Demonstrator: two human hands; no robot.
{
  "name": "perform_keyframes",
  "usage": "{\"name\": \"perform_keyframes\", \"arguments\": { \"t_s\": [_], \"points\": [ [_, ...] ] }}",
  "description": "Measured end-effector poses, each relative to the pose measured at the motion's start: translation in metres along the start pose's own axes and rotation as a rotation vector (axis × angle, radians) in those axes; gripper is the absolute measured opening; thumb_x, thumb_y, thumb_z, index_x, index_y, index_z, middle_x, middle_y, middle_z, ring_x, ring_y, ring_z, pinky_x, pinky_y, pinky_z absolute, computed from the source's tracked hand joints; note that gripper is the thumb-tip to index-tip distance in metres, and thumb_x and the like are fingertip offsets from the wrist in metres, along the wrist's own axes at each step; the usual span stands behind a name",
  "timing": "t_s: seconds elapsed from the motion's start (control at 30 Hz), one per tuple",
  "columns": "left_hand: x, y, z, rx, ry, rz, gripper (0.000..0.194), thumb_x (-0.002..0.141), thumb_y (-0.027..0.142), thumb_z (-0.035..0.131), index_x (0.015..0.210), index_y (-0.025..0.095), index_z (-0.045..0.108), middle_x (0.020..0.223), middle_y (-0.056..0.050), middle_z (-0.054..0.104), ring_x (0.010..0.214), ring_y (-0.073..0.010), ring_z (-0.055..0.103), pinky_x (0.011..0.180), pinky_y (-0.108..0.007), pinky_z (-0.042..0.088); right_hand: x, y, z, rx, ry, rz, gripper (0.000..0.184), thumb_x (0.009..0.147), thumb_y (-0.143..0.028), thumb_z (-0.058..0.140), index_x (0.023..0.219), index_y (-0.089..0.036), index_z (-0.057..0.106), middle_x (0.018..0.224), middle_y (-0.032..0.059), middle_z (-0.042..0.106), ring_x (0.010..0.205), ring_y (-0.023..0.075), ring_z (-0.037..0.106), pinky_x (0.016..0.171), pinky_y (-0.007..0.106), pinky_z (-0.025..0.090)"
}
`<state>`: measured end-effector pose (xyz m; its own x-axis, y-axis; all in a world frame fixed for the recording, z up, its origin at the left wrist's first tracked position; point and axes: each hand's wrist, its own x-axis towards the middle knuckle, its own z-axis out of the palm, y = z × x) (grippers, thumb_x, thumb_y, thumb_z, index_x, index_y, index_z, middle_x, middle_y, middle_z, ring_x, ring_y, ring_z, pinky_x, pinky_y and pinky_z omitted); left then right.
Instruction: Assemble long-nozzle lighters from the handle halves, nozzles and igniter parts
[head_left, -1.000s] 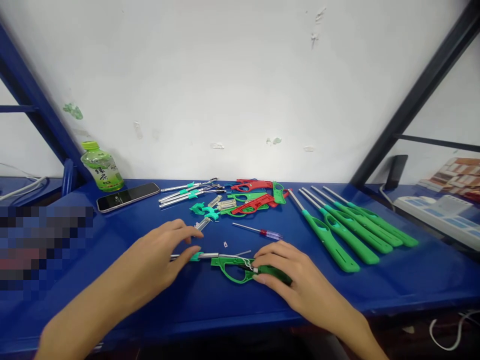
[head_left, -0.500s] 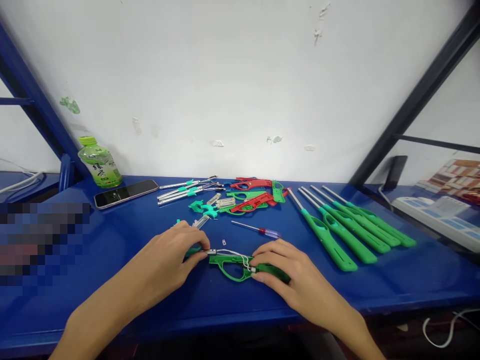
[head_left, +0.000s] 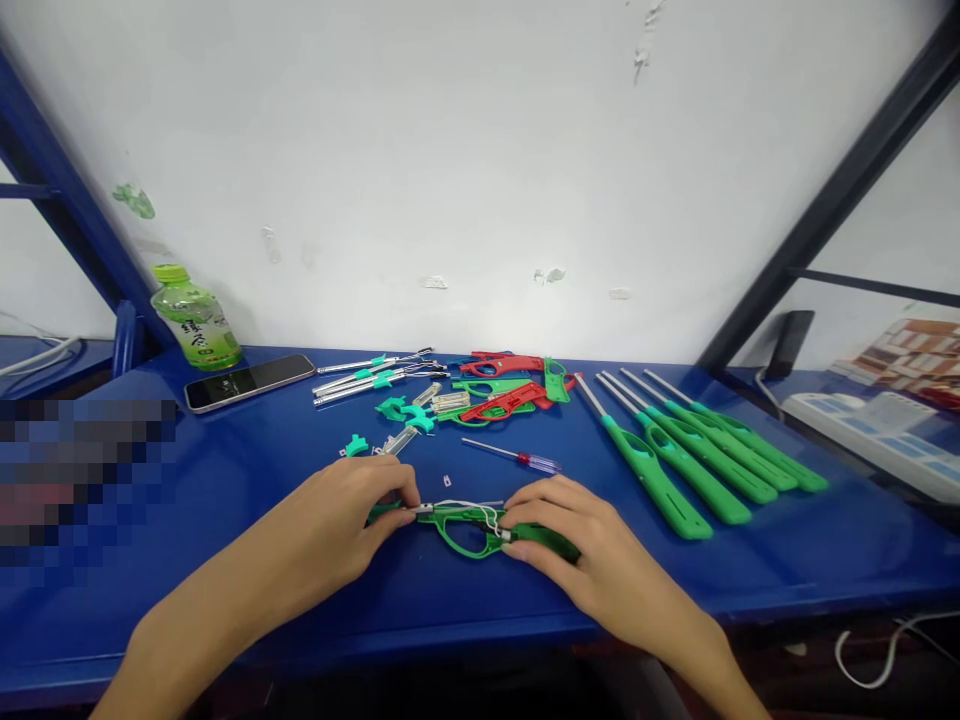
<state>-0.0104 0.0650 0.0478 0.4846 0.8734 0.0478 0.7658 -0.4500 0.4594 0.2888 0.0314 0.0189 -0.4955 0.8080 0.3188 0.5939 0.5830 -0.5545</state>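
An open green lighter shell (head_left: 469, 528) with white wires lies near the front of the blue table (head_left: 225, 470). My right hand (head_left: 570, 535) presses down on its handle end with curled fingers. My left hand (head_left: 341, 525) pinches the metal tube and teal collar (head_left: 386, 512) at the shell's left end. A small screwdriver (head_left: 517, 458) with a red and clear handle lies just behind the shell.
Several finished green long-nose lighters (head_left: 690, 455) lie at the right. Red and green shells (head_left: 502, 392), metal tubes (head_left: 371, 375) and teal parts sit at the back centre. A phone (head_left: 247, 380) and a green bottle (head_left: 195, 320) stand back left. A power strip (head_left: 877, 420) lies far right.
My left hand slid right along the tube and closed on it at the shell's left end. The tube went further into the shell. My right hand stayed put.
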Motion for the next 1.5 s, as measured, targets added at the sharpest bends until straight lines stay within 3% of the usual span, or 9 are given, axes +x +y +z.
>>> {"name": "perform_keyframes", "arguments": {
  "t_s": [0.2, 0.33, 0.5, 0.73, 1.07, 1.5],
  "points": [
    [-0.006, 0.004, -0.007, -0.037, 0.059, -0.005, 0.016, 0.104, 0.042, 0.056, 0.101, 0.032, 0.068, 0.100, 0.005, 0.074, 0.086, -0.0197, 0.063, 0.077, -0.030, 0.044, 0.000, 0.001, 0.000, 0.001, 0.001, -0.005, 0.008, 0.104, -0.029, 0.070, 0.111, -0.029, 0.075, 0.118, -0.0003, 0.075, 0.110, 0.0212, 0.069, 0.102, 0.037, 0.051],
    [-0.007, 0.009, -0.008, -0.078, 0.030, -0.016, 0.021, 0.106, 0.051, 0.054, 0.106, 0.035, 0.068, 0.101, 0.006, 0.074, 0.084, -0.0189, 0.061, 0.072, -0.030, 0.042, 0.000, 0.003, 0.000, 0.001, 0.008, -0.014, 0.009, 0.104, -0.029, 0.070, 0.113, -0.028, 0.074, 0.119, 0.0002, 0.075, 0.111, 0.0217, 0.069, 0.102, 0.038, 0.050],
    [0.000, 0.012, -0.002, -0.065, 0.026, 0.011, 0.017, 0.105, 0.042, 0.056, 0.100, 0.033, 0.070, 0.095, 0.006, 0.073, 0.075, -0.0186, 0.058, 0.073, -0.031, 0.042, 0.000, 0.003, 0.001, -0.009, 0.018, -0.021, 0.009, 0.104, -0.029, 0.070, 0.112, -0.027, 0.074, 0.119, 0.0006, 0.076, 0.109, 0.0215, 0.069, 0.100, 0.038, 0.051],
    [0.006, -0.001, 0.005, -0.036, 0.012, 0.027, 0.015, 0.101, 0.034, 0.058, 0.097, 0.031, 0.072, 0.102, 0.003, 0.075, 0.093, -0.0214, 0.066, 0.083, -0.032, 0.045, 0.000, 0.002, 0.002, 0.015, 0.043, -0.035, 0.006, 0.103, -0.029, 0.072, 0.109, -0.028, 0.073, 0.116, -0.0018, 0.078, 0.109, 0.0196, 0.071, 0.101, 0.035, 0.051],
    [0.008, -0.008, 0.006, -0.042, 0.002, 0.020, 0.016, 0.098, 0.034, 0.060, 0.092, 0.031, 0.075, 0.096, 0.002, 0.075, 0.087, -0.0207, 0.067, 0.077, -0.031, 0.046, 0.000, 0.003, 0.001, -0.013, 0.039, -0.039, 0.007, 0.104, -0.028, 0.071, 0.110, -0.027, 0.074, 0.117, 0.0000, 0.078, 0.109, 0.0211, 0.071, 0.101, 0.036, 0.051],
    [0.006, 0.000, 0.009, -0.022, 0.052, 0.015, 0.019, 0.096, 0.028, 0.058, 0.086, 0.028, 0.074, 0.097, -0.002, 0.076, 0.090, -0.0233, 0.068, 0.082, -0.035, 0.047, -0.001, -0.001, -0.001, -0.019, 0.024, 0.018, 0.006, 0.105, -0.029, 0.068, 0.110, -0.028, 0.071, 0.120, 0.0018, 0.076, 0.113, 0.0232, 0.070, 0.104, 0.039, 0.052]
  ]
}}
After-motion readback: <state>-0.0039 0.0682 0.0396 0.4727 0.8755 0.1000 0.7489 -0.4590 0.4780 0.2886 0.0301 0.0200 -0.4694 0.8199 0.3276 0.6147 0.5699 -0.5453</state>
